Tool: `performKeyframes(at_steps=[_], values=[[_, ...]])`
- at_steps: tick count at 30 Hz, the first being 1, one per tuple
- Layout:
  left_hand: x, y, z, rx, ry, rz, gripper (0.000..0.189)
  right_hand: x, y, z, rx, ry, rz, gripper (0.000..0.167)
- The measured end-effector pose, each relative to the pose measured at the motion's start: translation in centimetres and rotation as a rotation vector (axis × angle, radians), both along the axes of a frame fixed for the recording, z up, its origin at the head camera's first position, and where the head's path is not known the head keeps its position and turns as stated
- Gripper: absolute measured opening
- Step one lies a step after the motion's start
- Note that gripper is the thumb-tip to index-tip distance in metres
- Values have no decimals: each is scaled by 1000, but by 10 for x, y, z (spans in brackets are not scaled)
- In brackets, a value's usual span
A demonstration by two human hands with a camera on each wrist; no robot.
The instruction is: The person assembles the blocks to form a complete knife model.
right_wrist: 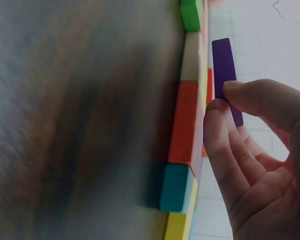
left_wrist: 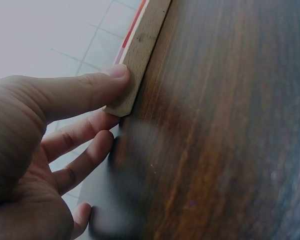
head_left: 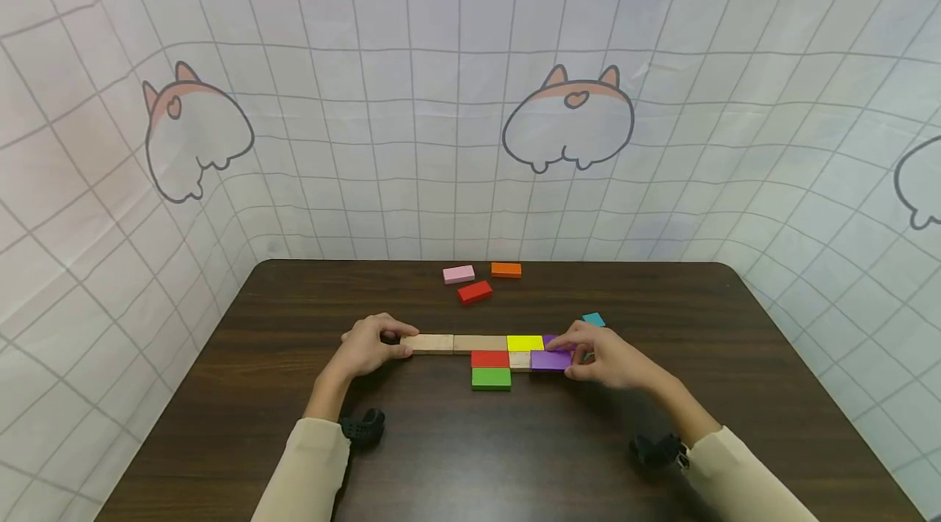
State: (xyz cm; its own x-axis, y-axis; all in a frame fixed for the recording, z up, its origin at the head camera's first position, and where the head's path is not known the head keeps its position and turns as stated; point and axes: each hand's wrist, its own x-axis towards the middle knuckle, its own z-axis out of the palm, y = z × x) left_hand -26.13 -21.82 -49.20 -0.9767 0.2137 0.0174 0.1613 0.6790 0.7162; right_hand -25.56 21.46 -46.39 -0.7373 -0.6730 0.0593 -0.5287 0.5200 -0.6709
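Observation:
My left hand (head_left: 367, 341) pinches the left end of a plain wooden block (head_left: 430, 344) between thumb and fingers. In the left wrist view, the thumb lies on the long side of the wooden block (left_wrist: 140, 50). Another wooden block (head_left: 480, 343) and a yellow block (head_left: 525, 343) continue that row to the right. My right hand (head_left: 606, 354) pinches a purple block (head_left: 550, 361) by thumb and fingertip; in the right wrist view the purple block (right_wrist: 223, 62) is apart from the row. Beneath it sit a red block (right_wrist: 184, 122), a teal block (right_wrist: 176, 187) and a yellow one.
In front of the row lie a red block (head_left: 489, 359), a green block (head_left: 491, 379) and a small wooden block (head_left: 519, 361). Farther back are pink (head_left: 459, 274), orange (head_left: 506, 269) and red (head_left: 474, 292) blocks. A blue block (head_left: 594, 319) shows behind my right hand.

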Motion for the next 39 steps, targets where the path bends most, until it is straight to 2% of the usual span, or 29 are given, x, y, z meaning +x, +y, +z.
performKeyframes(at_steps=[9, 14, 30, 35, 39], values=[[-1, -2, -1, -3, 18, -1, 26, 13, -11, -8, 0, -81, -12, 35], [-1, -1, -1, -13, 14, 8, 26, 17, -15, -11, -6, -87, -8, 34], [0, 0, 0, -7, 5, 11, 27, 20, -25, -9, 74, 26, -14, 29], [0, 1, 0, -15, -2, 17, 27, 20, -28, -8, 125, 85, -32, 27], [0, 1, -1, -21, 2, 19, 26, 20, -29, -8, 169, 100, -61, 24]])
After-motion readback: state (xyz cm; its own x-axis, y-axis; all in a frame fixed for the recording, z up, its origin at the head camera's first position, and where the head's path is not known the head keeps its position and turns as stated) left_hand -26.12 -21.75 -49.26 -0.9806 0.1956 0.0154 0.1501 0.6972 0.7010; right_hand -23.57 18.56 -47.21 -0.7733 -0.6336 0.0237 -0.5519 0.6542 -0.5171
